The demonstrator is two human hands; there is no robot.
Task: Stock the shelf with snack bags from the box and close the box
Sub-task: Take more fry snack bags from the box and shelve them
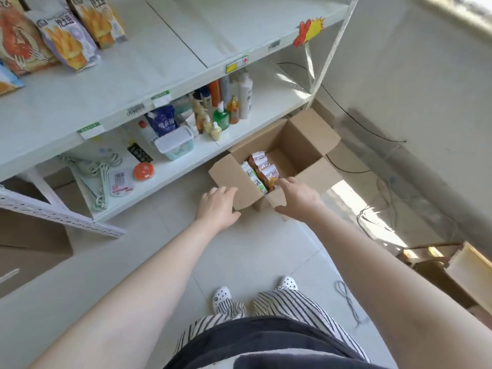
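Observation:
An open cardboard box (pixel 300 141) stands on the floor below the white shelf (pixel 149 75), all its flaps spread out. Several snack bags (pixel 262 171) stand in its near left corner. My left hand (pixel 218 206) hovers with relaxed fingers by the box's left flap and holds nothing. My right hand (pixel 295 197) reaches over the near flap, and its fingertips touch the nearest brown bag. Several large snack bags (pixel 64 35) stand on the shelf's upper board at the far left.
The lower shelf board holds bottles (pixel 226 107), a plastic tub (pixel 174 142), hangers (pixel 98 171) and small goods. Cables (pixel 378 209) trail over the floor at right. More cardboard boxes (pixel 450 267) lie at the right edge and at the left (pixel 29 251).

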